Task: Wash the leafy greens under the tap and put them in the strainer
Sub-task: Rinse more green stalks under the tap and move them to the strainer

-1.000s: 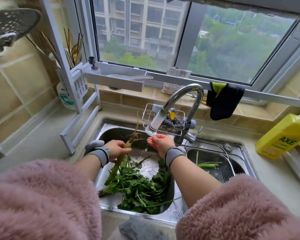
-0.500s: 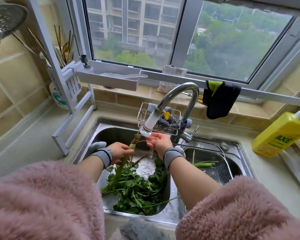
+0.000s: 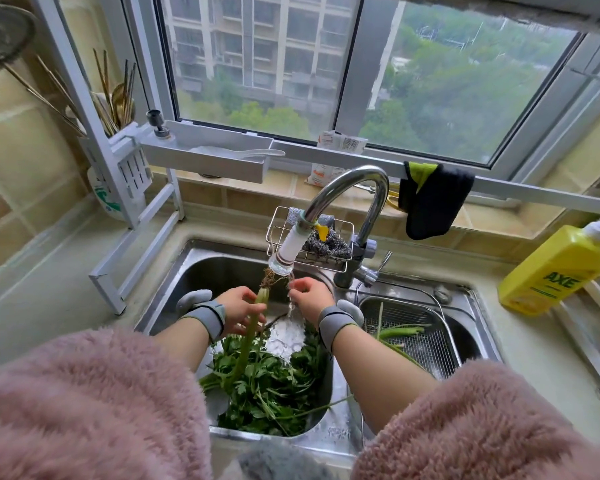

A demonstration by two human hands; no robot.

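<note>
You had one stalk (image 3: 248,336) of the greens (image 3: 271,393) up under the tap (image 3: 347,188), root end just below the nozzle where the water ran. Your left hand (image 3: 239,308) was wrapped round the stalk a little below the roots, fingers curled on it. Your right hand (image 3: 307,296) was at the roots (image 3: 269,280) in the stream, fingers bent toward them; whether it pinched them or only rubbed, I could not tell. The stalk's leafy end trailed down into the rest of the greens, which lay heaped in the left sink (image 3: 201,258). The strainer (image 3: 444,355) sat in the right basin, with a few washed stalks already lying in it.

As I judged it, that stalk was light and fairly stiff near the root but limp and floppy at the leaves, so it would droop and drip if you held it by the top. Wet, it was likely slippery. The thick pale part just under the roots looked like the best place to grip, firm enough to take a squeeze; the leaves would bruise or tear. The roots looked stringy and probably held grit, so they needed the rubbing. For the move to the strainer, the tail looked likely to catch on the divider unless it was lifted clear.
</note>
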